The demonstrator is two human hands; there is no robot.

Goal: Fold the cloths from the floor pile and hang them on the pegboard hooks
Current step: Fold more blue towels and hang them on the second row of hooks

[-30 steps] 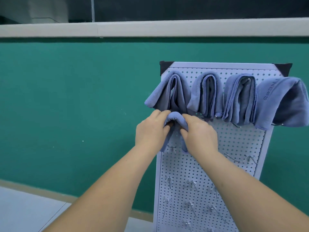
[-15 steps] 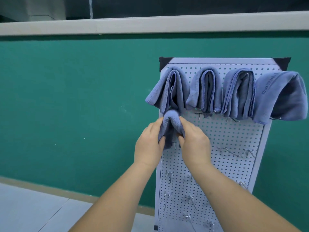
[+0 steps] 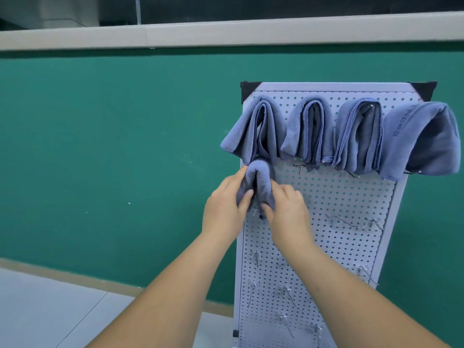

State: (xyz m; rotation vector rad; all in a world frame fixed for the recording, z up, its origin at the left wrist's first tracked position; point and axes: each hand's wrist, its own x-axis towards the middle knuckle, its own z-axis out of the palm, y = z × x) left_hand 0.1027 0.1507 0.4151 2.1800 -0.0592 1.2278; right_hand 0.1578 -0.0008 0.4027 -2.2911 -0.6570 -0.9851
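Observation:
A white pegboard [image 3: 351,197] leans against the green wall. Several folded blue cloths hang along its top row, such as the leftmost hung cloth [image 3: 253,131] and the rightmost hung cloth [image 3: 424,139]. Just below the leftmost one, a folded blue cloth [image 3: 258,182] is draped over a second-row hook at the board's left edge. My left hand [image 3: 226,209] pinches its left fold and my right hand [image 3: 286,209] pinches its right fold. The hook under the cloth is hidden.
Bare metal hooks [image 3: 341,221] stick out of the board's middle and lower rows. The green wall [image 3: 113,159] fills the left, with a pale ledge [image 3: 226,33] above. Grey floor [image 3: 50,310] shows at the lower left.
Both hands have slid down the sides of the cloth, and the cloth now hangs lower over the hook. The camera has moved slightly closer and to the left.

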